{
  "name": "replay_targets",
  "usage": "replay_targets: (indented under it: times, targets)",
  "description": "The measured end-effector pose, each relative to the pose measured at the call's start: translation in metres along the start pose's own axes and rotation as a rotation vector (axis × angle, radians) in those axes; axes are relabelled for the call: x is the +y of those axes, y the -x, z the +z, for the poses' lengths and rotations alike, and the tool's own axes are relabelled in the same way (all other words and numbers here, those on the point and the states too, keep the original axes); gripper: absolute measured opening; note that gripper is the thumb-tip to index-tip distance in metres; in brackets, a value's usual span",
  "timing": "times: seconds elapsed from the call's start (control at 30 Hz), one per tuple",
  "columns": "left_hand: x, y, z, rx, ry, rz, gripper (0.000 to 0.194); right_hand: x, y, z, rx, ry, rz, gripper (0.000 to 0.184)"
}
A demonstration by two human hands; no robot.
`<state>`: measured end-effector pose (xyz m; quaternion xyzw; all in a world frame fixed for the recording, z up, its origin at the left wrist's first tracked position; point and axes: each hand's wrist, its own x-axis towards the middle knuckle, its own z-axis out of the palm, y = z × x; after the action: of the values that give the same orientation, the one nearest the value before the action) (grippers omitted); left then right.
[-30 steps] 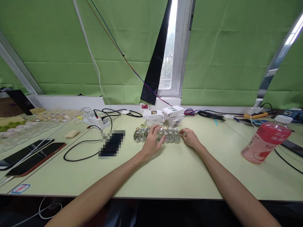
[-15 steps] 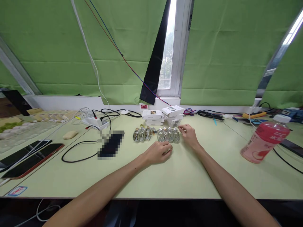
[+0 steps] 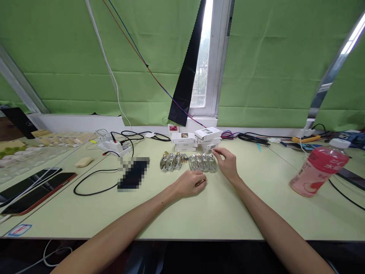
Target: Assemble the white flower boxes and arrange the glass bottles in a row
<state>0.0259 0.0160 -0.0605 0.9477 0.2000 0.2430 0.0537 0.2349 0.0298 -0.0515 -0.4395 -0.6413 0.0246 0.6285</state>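
Note:
Two groups of dark greenish oval items in clear plastic stand side by side on the table, some with gold-coloured tops. One is the left group point(image 3: 171, 161); the other is the right group point(image 3: 199, 163). My right hand point(image 3: 228, 163) is at the right end of the right group, thumb and forefinger pinched at the top of the endmost wrapped item. My left hand point(image 3: 190, 184) rests on the table in front of the right group, its fingers curled in and nothing visible in them. A small brownish piece point(image 3: 186, 157) lies between the groups.
White boxes point(image 3: 184, 140) are stacked behind the items. A pink drink bottle point(image 3: 318, 167) stands tilted-looking at right. Black cables point(image 3: 253, 139) run along the back. At left are a blurred-out dark object point(image 3: 133, 173), a power strip point(image 3: 114, 147) and phones point(image 3: 40, 192).
My left hand has drawn back from the middle of the row to the table in front, its fingers curling in. My right hand has shifted slightly, its fingertips rising to the endmost item's top.

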Motion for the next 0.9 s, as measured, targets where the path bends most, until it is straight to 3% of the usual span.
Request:
replay_targets:
  times: [0.9]
  targets:
    - [0.0008,-0.0007,0.0000,-0.010,0.015,-0.015,0.024,0.0021,0.0017,0.0030,-0.075,0.044,0.039,0.017]
